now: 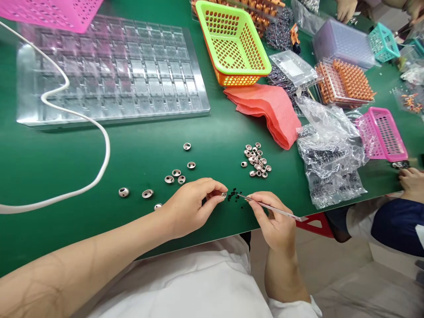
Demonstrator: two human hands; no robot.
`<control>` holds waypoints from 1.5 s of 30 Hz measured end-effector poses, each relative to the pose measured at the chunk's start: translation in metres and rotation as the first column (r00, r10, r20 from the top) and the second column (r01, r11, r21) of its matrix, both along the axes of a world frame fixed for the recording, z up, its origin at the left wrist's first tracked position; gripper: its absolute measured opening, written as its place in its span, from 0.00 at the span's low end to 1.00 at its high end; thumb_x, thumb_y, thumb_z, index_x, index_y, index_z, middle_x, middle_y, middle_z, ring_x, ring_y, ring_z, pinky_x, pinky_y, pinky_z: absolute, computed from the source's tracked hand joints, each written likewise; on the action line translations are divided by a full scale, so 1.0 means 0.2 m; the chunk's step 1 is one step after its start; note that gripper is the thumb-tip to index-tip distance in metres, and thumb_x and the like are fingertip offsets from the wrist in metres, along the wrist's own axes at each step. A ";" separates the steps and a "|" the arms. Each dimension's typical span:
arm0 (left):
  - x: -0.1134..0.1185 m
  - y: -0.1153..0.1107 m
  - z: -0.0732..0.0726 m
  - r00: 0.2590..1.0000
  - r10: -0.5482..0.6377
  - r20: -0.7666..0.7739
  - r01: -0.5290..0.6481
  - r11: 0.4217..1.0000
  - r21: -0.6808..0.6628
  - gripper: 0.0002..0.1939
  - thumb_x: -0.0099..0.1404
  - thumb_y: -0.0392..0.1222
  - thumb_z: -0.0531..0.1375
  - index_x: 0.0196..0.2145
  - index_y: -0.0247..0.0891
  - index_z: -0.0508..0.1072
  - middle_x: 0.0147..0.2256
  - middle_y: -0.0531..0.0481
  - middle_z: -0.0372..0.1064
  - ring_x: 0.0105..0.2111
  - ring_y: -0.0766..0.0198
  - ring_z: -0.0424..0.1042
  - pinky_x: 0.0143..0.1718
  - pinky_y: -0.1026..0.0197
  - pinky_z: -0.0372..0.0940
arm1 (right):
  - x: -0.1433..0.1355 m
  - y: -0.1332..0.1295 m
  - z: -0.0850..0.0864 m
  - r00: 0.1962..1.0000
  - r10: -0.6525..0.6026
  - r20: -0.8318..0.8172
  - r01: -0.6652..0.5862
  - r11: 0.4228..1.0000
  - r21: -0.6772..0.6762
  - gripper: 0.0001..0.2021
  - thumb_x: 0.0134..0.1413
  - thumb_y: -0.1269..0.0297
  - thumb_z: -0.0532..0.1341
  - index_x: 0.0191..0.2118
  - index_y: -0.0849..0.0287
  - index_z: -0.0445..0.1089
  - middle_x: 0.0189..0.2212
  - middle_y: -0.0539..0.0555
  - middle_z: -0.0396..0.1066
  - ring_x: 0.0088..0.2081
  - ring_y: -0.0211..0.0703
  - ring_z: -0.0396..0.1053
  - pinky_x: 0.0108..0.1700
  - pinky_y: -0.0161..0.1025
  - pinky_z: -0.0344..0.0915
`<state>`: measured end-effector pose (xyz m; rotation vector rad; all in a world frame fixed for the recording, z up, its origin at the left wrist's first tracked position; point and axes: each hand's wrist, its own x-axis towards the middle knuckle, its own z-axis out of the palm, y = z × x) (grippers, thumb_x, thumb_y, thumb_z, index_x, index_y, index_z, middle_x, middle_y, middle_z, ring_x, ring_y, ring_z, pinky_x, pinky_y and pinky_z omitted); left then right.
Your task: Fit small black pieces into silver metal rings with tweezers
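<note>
Between thumb and fingertips, my left hand pinches a small silver metal cap, mostly covered by the fingers. My right hand is closed around a pair of metal tweezers, whose tips point left into a scatter of tiny black pieces. Whether the tips grip a piece is too small to tell. Several similar silver caps with dark holes, such as one cap, lie spread out left of my left hand. A cluster of more caps sits beyond my right hand.
Clear plastic trays and a white cable occupy the left. Behind are a green basket stacked in an orange one and a red cloth. Bagged parts and a pink basket stand right, near another person's hand.
</note>
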<state>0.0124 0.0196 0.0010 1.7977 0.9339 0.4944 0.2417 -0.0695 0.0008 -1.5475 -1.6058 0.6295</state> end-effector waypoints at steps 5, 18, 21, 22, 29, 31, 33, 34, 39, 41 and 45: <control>0.00 0.00 0.00 1.000 0.005 -0.002 -0.005 1.000 0.010 0.10 0.72 0.38 0.56 0.42 0.36 0.77 0.36 0.48 0.78 0.33 0.62 0.75 0.35 0.62 0.68 | 0.00 0.00 0.00 1.000 -0.024 -0.009 0.024 1.000 0.017 0.11 0.62 0.76 0.63 0.46 0.52 0.76 0.40 0.53 0.78 0.43 0.44 0.77 0.44 0.42 0.77; 0.00 0.00 0.01 1.000 -0.007 -0.005 0.007 1.000 0.002 0.10 0.72 0.39 0.56 0.43 0.37 0.77 0.37 0.48 0.78 0.34 0.62 0.76 0.36 0.61 0.69 | -0.04 0.00 -0.01 0.997 -0.073 0.041 0.071 0.996 0.047 0.09 0.62 0.73 0.64 0.45 0.53 0.75 0.39 0.53 0.79 0.40 0.44 0.78 0.42 0.42 0.78; 0.00 0.00 0.01 1.000 -0.007 -0.008 0.007 1.000 -0.002 0.10 0.72 0.39 0.56 0.43 0.38 0.77 0.37 0.48 0.78 0.34 0.62 0.76 0.35 0.62 0.68 | -0.04 0.00 -0.01 0.996 -0.067 0.061 0.063 0.996 0.056 0.10 0.62 0.74 0.64 0.45 0.53 0.75 0.38 0.53 0.79 0.40 0.44 0.78 0.41 0.42 0.78; 0.00 0.00 0.01 1.000 -0.007 -0.006 0.007 1.000 0.000 0.10 0.72 0.39 0.56 0.43 0.38 0.77 0.37 0.48 0.78 0.34 0.61 0.76 0.35 0.62 0.69 | -0.04 0.00 -0.01 0.996 -0.063 0.066 0.059 0.996 0.061 0.10 0.62 0.74 0.64 0.45 0.53 0.75 0.38 0.53 0.79 0.40 0.44 0.78 0.41 0.41 0.78; 0.00 0.00 0.01 1.000 -0.003 0.001 0.003 1.000 0.005 0.10 0.72 0.38 0.56 0.42 0.36 0.77 0.37 0.48 0.78 0.34 0.62 0.76 0.35 0.61 0.68 | -0.05 0.00 0.00 0.993 -0.041 0.109 0.031 0.996 0.089 0.12 0.61 0.76 0.64 0.46 0.53 0.74 0.39 0.53 0.78 0.40 0.43 0.78 0.42 0.41 0.78; 0.00 0.00 0.00 1.000 -0.002 0.009 0.002 1.000 0.009 0.10 0.72 0.38 0.56 0.42 0.36 0.77 0.37 0.48 0.78 0.34 0.62 0.75 0.36 0.61 0.68 | -0.05 0.00 -0.01 0.990 -0.032 0.135 0.017 0.994 0.107 0.12 0.61 0.76 0.64 0.47 0.53 0.74 0.39 0.53 0.79 0.40 0.44 0.78 0.42 0.42 0.78; 0.00 0.00 0.00 1.000 0.002 0.009 -0.002 1.000 0.007 0.10 0.72 0.38 0.56 0.42 0.36 0.77 0.36 0.48 0.78 0.34 0.62 0.75 0.36 0.61 0.68 | -0.05 0.00 -0.01 0.988 -0.028 0.154 0.009 0.993 0.121 0.13 0.62 0.76 0.63 0.48 0.52 0.74 0.39 0.53 0.79 0.40 0.44 0.78 0.41 0.42 0.78; 0.00 0.00 0.00 1.000 0.004 0.007 -0.004 1.000 0.004 0.09 0.72 0.38 0.56 0.42 0.37 0.77 0.36 0.48 0.78 0.34 0.62 0.75 0.35 0.61 0.68 | -0.05 -0.01 -0.01 0.988 -0.032 0.153 0.013 0.992 0.124 0.13 0.62 0.75 0.63 0.48 0.52 0.74 0.39 0.54 0.79 0.40 0.45 0.79 0.42 0.43 0.79; 0.00 -0.01 -0.01 0.998 -0.023 0.057 0.022 1.000 0.021 0.09 0.73 0.36 0.56 0.43 0.38 0.77 0.36 0.48 0.78 0.35 0.62 0.75 0.36 0.62 0.69 | -0.07 -0.03 0.02 0.997 -0.071 0.009 0.069 0.991 0.114 0.13 0.61 0.76 0.64 0.47 0.52 0.75 0.39 0.53 0.80 0.40 0.45 0.79 0.41 0.44 0.79; 0.00 -0.02 -0.01 0.994 -0.049 0.094 0.045 0.998 0.040 0.09 0.73 0.35 0.56 0.44 0.38 0.76 0.36 0.48 0.77 0.35 0.62 0.75 0.37 0.62 0.69 | -0.08 -0.04 0.05 0.997 -0.061 -0.054 0.066 0.993 0.097 0.13 0.60 0.77 0.64 0.46 0.51 0.74 0.39 0.53 0.80 0.41 0.45 0.79 0.40 0.43 0.78; 0.00 -0.03 -0.01 0.987 -0.084 0.139 0.076 0.995 0.063 0.09 0.73 0.34 0.56 0.45 0.38 0.76 0.36 0.48 0.77 0.35 0.62 0.74 0.37 0.62 0.68 | -0.10 -0.05 0.10 0.996 0.003 -0.093 0.004 0.997 0.072 0.13 0.61 0.76 0.64 0.46 0.50 0.74 0.39 0.53 0.80 0.40 0.46 0.79 0.39 0.43 0.78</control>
